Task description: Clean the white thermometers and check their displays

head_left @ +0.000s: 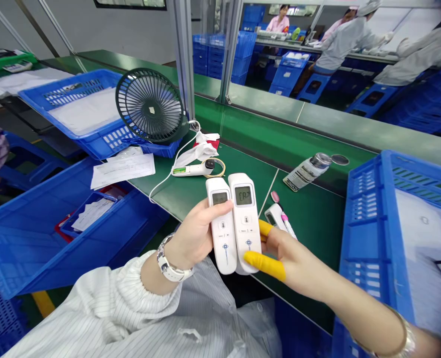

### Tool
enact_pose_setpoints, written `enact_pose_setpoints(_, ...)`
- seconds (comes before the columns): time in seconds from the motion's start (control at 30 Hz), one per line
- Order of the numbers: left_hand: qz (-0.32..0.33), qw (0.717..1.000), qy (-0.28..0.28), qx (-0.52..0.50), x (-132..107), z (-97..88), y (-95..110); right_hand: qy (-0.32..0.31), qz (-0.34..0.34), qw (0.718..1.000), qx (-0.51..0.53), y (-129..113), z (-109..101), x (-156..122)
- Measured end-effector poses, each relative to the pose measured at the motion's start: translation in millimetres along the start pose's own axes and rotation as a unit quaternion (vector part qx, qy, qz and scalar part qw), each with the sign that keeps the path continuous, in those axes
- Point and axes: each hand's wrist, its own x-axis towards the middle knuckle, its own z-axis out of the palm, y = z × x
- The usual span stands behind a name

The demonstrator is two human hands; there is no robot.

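Note:
My left hand [199, 229] is closed round a white infrared thermometer [223, 243], its thumb lying across the lower edge of the small screen. Side by side with it, a second white infrared thermometer [247, 219] is gripped by my right hand [280, 253], which wears yellow finger cots on its thumb and a finger. That one's screen shows dark characters. Both thermometers are held upright with their screens towards me, above the front edge of the green table. Beyond my right hand, another white thermometer [274, 215] lies on the table beside a pink-and-white pen [285, 219].
A black fan [151, 107] stands at the back left by a blue basket [89, 134]. A thermometer with its battery bay showing [192, 170] lies near a tape roll [220, 169]. A bottle [306, 174] stands tilted at the back right. A blue crate [365, 199] borders the right side.

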Motion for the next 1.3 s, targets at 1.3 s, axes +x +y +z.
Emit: enact_pose_setpoints(1.3,0.126,0.992,0.010,0.013,0,1.9,-20,0.081,-0.169,0.976,-0.106,12,20,1)
